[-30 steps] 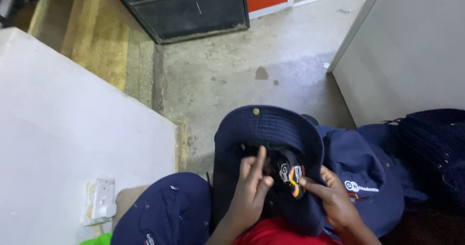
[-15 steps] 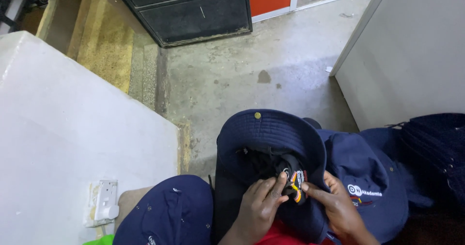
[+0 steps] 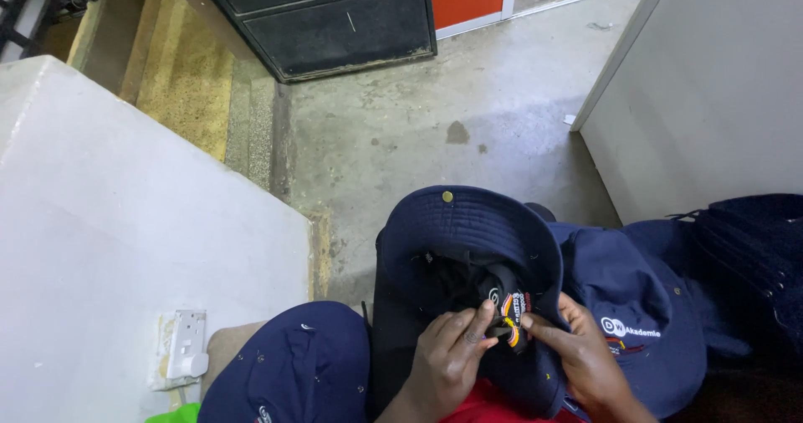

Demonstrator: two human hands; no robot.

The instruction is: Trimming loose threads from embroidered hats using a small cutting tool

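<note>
Both hands on the navy bucket hat (image 3: pixel 468 231) in my lap, near centre of view, turned so the inside faces up. Left hand (image 3: pixel 447 360) – thumb and forefinger pinching a small striped tag (image 3: pixel 512 314) at the inner band; other fingers curled under it. Right hand (image 3: pixel 585 360) – fingertips pressed together on the same tag from the right, palm resting on the brim. Looks like I'm mid-way through working this tag on the current hat; can't tell whether it's being fixed on or just checked, fingers hide the joint. Judging progress by what lies around: one more navy hat (image 3: pixel 293 364) near left by my knee, another with a white emblem (image 3: pixel 644 306) just right of the one I hold, and a dark stack (image 3: pixel 753 256) further right against the white panel (image 3: pixel 711 89). Which of those are finished isn't visible. White ledge (image 3: pixel 125 222) on the left carries a wall socket (image 3: pixel 186 344); concrete floor (image 3: pixel 435 114) beyond.
</note>
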